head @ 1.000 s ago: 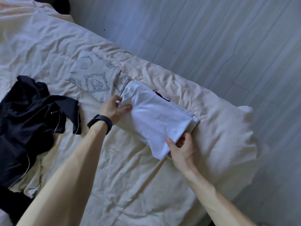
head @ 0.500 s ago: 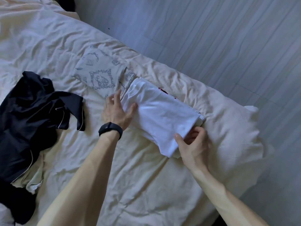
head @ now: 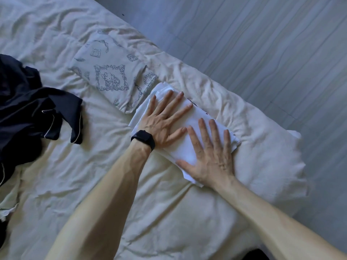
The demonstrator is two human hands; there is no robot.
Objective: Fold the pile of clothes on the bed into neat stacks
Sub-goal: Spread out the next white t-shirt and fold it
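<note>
A folded white shirt (head: 189, 147) lies near the bed's right edge. My left hand (head: 165, 119), with a black watch on the wrist, presses flat on its upper left half, fingers spread. My right hand (head: 210, 156) lies flat on its lower right half, fingers straight. Touching the shirt's upper left end is a folded pale garment with blue line drawings (head: 112, 76). A crumpled dark navy garment with white piping (head: 32, 104) sits at the left.
The bed's cream sheet (head: 93, 175) is wrinkled throughout. Its right edge runs diagonally, with grey wood-look floor (head: 262, 44) beyond. A bit of pale green cloth (head: 8, 201) pokes out under the navy garment at the left edge.
Both hands let go of the white shirt's edges and now lie flat on top of it. The view has moved closer to the shirt.
</note>
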